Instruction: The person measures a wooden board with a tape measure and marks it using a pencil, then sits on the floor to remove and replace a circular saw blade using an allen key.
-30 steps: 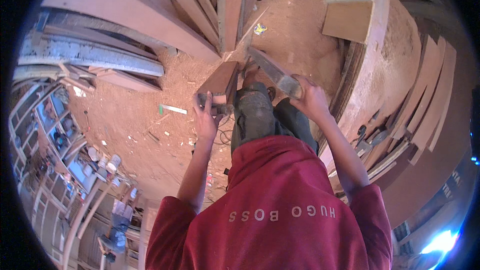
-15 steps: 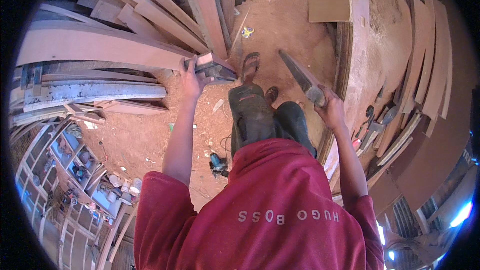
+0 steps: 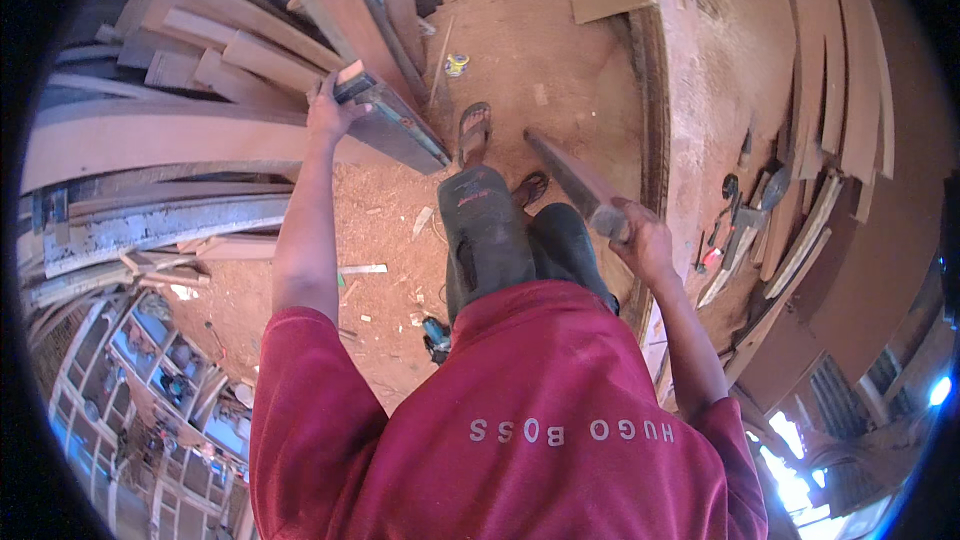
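With its fingers curled over the top end, my left hand [image 3: 335, 112] grips a wooden plank [image 3: 395, 128] that has a dark, worn side and stands tilted, its lower end toward my foot. A second, narrower board [image 3: 570, 172] is in my right hand [image 3: 643, 240], held by its near end. That board slants away toward the floor in front of my feet; whether its far end touches the ground I cannot tell. The two pieces are apart, on either side of my legs.
Loose planks [image 3: 230, 35] are piled at the left. A workbench [image 3: 680, 90] runs along the right, with hand tools [image 3: 735, 225] and long boards [image 3: 860, 80] on it. A teal power tool [image 3: 435, 335] and a small yellow-blue round object [image 3: 457, 64] lie on the dirt floor.
My left hand has moved left and up with its plank, which now shows more of its dark side. My right hand and its board sit slightly lower and further left in view.
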The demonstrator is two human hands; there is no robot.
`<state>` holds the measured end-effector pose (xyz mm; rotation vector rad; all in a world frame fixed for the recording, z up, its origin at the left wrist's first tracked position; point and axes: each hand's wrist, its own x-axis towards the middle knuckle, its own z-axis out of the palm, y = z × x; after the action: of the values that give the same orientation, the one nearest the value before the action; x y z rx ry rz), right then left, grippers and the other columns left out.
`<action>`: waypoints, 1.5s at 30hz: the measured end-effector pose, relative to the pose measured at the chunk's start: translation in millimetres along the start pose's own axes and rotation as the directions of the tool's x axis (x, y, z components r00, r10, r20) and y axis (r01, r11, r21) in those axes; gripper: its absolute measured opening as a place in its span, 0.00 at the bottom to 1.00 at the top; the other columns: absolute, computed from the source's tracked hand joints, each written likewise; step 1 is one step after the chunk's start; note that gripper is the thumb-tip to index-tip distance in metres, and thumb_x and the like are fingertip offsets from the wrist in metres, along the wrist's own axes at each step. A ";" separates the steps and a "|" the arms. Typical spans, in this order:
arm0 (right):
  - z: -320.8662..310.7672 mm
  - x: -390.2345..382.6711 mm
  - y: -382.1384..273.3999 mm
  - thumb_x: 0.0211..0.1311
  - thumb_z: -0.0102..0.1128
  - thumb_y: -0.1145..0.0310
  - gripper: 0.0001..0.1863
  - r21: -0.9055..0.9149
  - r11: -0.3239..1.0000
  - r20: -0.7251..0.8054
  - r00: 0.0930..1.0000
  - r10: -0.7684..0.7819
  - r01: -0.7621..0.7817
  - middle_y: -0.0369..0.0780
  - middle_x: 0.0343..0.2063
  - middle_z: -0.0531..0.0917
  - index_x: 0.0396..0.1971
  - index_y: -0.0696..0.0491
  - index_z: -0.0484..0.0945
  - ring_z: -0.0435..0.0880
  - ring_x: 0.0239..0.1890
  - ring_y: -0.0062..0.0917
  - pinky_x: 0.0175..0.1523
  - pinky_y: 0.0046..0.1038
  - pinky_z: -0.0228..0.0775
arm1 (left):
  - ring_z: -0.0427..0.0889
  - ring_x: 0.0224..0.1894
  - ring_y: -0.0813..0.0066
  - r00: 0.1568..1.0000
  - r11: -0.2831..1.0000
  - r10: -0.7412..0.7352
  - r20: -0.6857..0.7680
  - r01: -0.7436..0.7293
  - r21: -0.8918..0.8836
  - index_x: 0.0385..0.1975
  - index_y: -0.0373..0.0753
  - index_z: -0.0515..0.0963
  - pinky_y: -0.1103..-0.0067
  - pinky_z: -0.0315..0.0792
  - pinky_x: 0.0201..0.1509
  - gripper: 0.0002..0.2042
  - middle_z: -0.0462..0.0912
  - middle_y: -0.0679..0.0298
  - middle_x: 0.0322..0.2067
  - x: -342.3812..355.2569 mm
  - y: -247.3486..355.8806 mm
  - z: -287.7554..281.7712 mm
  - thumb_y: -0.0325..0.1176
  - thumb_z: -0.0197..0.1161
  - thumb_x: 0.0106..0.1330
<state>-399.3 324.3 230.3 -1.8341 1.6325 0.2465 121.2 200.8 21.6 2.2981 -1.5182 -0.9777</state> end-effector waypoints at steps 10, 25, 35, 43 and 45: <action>-53.0 -130.7 11.6 0.57 0.55 0.63 0.19 -0.394 0.793 0.102 0.880 -0.464 0.464 0.34 0.54 0.79 0.50 0.45 0.78 0.73 0.62 0.35 0.56 0.38 0.75 | 0.73 0.61 0.55 0.688 0.515 -0.193 0.699 0.678 -0.524 0.64 0.39 0.66 0.60 0.68 0.62 0.40 0.76 0.49 0.56 -217.5 122.8 243.7 0.66 0.59 0.62; -56.9 -339.1 68.3 0.57 0.52 0.58 0.25 -0.722 0.612 -0.028 0.870 -0.492 0.323 0.34 0.62 0.71 0.58 0.44 0.73 0.62 0.70 0.37 0.73 0.46 0.57 | 0.73 0.61 0.54 0.571 -0.049 0.278 0.773 0.812 -0.582 0.66 0.44 0.64 0.55 0.69 0.65 0.38 0.74 0.54 0.60 -363.6 306.7 288.0 0.68 0.51 0.65; 1.7 -405.6 91.2 0.48 0.78 0.64 0.40 0.461 0.883 -0.726 0.611 0.317 0.090 0.54 0.62 0.69 0.63 0.46 0.69 0.73 0.62 0.47 0.60 0.43 0.72 | 0.78 0.56 0.61 0.806 -0.066 0.406 0.432 0.497 -0.865 0.63 0.45 0.66 0.63 0.75 0.60 0.35 0.77 0.58 0.54 -352.3 419.1 245.2 0.66 0.50 0.67; 48.0 -419.8 127.2 0.49 0.75 0.72 0.27 0.487 0.871 -0.825 0.362 0.433 0.067 0.52 0.57 0.75 0.52 0.49 0.79 0.81 0.54 0.45 0.54 0.38 0.77 | 0.75 0.58 0.60 0.763 0.017 0.523 0.379 0.436 -0.900 0.64 0.46 0.65 0.63 0.71 0.63 0.35 0.75 0.61 0.56 -379.5 475.0 224.7 0.66 0.51 0.66; 55.7 -418.6 133.4 0.49 0.75 0.73 0.27 0.492 0.867 -0.838 0.312 0.447 0.081 0.52 0.56 0.77 0.52 0.49 0.79 0.80 0.54 0.45 0.54 0.38 0.77 | 0.74 0.59 0.59 0.743 0.019 0.547 0.386 0.450 -0.893 0.64 0.46 0.65 0.62 0.70 0.64 0.35 0.74 0.61 0.57 -382.1 485.2 222.1 0.66 0.51 0.66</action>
<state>-593.6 697.1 369.8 -1.3702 2.3761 -1.3237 -469.6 360.4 259.0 0.6649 -0.3887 -2.0860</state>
